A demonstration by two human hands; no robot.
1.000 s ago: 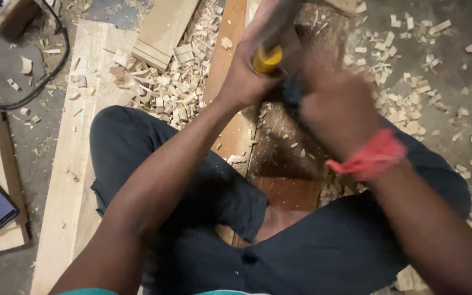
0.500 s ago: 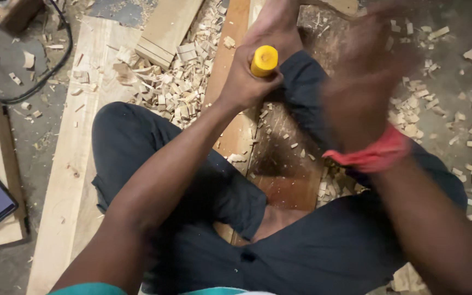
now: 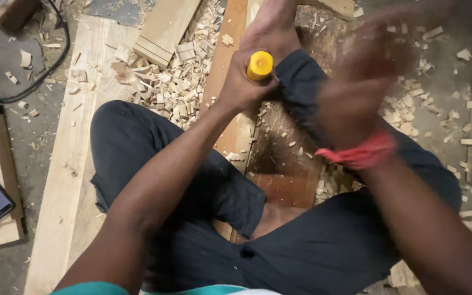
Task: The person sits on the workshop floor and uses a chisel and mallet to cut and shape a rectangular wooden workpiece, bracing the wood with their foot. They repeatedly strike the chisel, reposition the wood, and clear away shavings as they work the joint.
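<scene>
Two hands: left hand clenched around a yellow-handled tool; right hand blurred, grip unclear.

The person wears dark navy cloth trousers with a small dark button at the waist. Just above that button, at the bottom edge of the view, shows the hem of a teal shirt with a white band. A red twisted cloth wristband circles the right wrist. Both forearms are bare, as is the one foot in view.
</scene>
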